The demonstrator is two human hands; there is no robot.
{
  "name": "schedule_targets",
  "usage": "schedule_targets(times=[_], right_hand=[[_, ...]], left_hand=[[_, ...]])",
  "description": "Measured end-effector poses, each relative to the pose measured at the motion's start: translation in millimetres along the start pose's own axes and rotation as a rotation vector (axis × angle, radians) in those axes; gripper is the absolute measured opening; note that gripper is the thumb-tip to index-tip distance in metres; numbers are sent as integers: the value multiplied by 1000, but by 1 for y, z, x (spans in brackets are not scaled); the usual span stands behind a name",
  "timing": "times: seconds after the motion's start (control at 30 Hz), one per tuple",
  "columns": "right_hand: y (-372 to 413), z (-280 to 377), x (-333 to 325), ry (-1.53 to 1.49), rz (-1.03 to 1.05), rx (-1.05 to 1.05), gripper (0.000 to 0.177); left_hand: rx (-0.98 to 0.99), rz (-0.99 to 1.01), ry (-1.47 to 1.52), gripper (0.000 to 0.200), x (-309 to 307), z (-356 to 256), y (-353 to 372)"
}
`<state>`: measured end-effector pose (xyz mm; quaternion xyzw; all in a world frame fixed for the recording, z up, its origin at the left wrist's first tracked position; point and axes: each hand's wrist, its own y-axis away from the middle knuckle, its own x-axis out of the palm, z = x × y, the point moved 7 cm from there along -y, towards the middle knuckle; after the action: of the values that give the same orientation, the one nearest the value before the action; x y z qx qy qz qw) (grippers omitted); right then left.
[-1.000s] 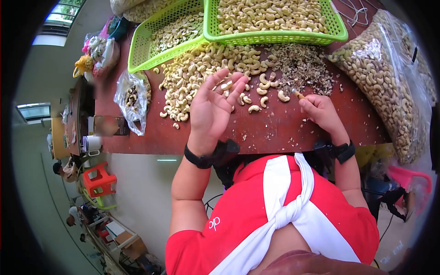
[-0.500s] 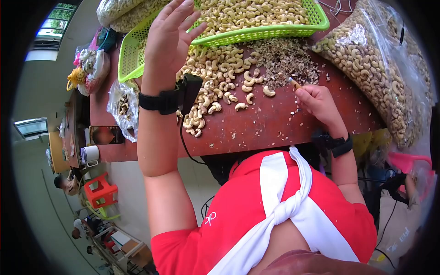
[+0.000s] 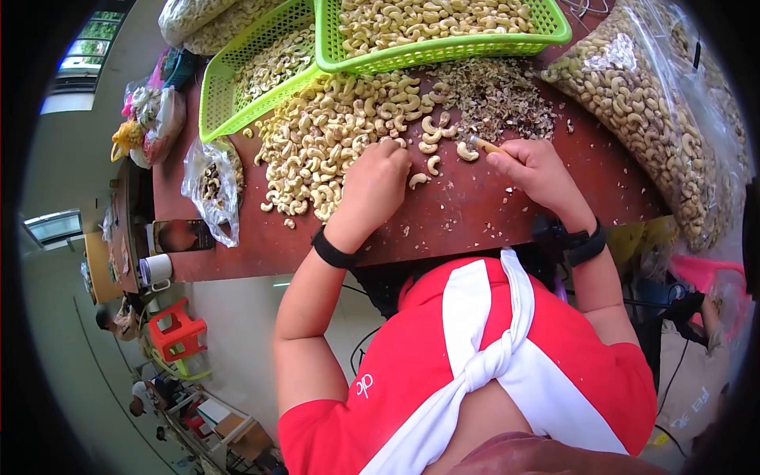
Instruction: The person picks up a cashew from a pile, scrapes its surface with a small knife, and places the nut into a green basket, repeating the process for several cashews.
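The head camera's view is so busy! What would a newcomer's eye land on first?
Probably the heap of pale cashews on the red table, with the larger green basket, holding more nuts, beyond it. A bulging clear bag of cashews dominates the right side. Between them, the right hand grips a slim tool near a patch of brown scraps.

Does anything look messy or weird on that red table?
A bit messy: pale crumbs are scattered towards the near edge of the red table, apart from the heap of cashew skins, so they look like stray bits. Nothing looks clearly broken.
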<state>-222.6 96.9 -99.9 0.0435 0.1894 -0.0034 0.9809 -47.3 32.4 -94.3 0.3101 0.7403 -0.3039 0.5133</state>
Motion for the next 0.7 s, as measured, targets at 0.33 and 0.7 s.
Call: schedule_targets(times=[0.33, 0.7], right_hand=[[-21, 37, 39, -60, 114, -59, 28], [-25, 40, 69, -122, 261, -4, 27]], left_hand=[[-563, -216, 1448, 24, -7, 28, 28], [-585, -326, 2006, 23, 4, 23, 33]])
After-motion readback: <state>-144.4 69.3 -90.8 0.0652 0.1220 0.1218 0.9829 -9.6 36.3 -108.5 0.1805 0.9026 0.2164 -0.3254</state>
